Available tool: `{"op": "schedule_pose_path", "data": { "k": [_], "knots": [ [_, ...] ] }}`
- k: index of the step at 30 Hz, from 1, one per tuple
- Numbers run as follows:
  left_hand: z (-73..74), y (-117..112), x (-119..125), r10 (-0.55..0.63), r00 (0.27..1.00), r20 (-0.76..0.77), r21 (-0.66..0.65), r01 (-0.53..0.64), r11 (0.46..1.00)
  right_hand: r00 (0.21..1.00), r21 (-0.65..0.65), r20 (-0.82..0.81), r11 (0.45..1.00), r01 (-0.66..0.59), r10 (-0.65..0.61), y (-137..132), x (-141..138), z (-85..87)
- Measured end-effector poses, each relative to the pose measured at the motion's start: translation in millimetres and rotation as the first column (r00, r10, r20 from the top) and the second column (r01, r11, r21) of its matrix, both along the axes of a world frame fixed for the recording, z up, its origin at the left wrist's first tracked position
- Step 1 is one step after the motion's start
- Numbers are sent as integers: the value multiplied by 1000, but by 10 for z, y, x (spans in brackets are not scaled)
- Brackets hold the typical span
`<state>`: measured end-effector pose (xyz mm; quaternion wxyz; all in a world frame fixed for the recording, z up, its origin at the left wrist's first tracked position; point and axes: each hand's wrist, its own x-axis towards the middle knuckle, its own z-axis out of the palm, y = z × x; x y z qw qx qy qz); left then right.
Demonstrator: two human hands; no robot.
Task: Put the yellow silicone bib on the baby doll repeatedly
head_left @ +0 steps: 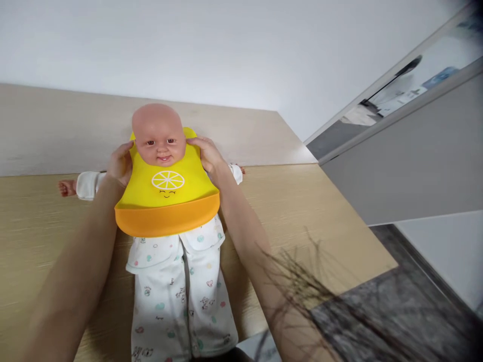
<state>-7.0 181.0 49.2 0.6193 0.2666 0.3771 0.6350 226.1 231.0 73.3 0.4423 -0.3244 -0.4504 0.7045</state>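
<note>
A baby doll [153,118] in white printed clothes [160,296] lies face up with its arms spread. Over its chest is a yellow bib [141,176] with a lemon-slice print and an orange pocket [168,216] along the bottom. My left hand [121,163] is closed on the bib's edge beside the doll's neck, thumb on top. On the other side, my right hand [209,155] pinches the opposite edge near the doll's cheek. The bib's neck straps pass behind the head, where their ends are hidden.
The doll rests on a light wooden table [302,216], with a raised pale board [234,133] behind it and a white wall beyond. At right are a grey partition [415,151] and a dark floor. Blurred dark hair strands [324,286] cross the lower right.
</note>
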Motion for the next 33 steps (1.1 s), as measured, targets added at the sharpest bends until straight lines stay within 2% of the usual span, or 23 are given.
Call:
{"op": "schedule_pose_path", "data": {
  "k": [8,15,22,26,30,33],
  "knots": [
    [36,-57,-17,-41,999,11,14,41,999,1000,-45,20,999,-3,3,42,-66,-85],
    [29,-74,-22,-26,998,-59,5,27,1000,995,-63,91,997,-34,39,-56,-139,-18],
    [29,-87,-7,-104,993,50,93,99,991,994,-16,21,994,-107,108,60,-111,-93],
    [74,-96,35,-94,996,11,42,94,995,984,49,-65,985,-165,168,132,-72,-189],
    [124,-65,113,-132,991,-14,41,132,990,966,89,-129,973,-213,223,147,-67,-248],
    [115,-13,166,-116,993,7,-99,116,988,974,75,-114,979,-187,195,100,-85,-219]
  ]
}}
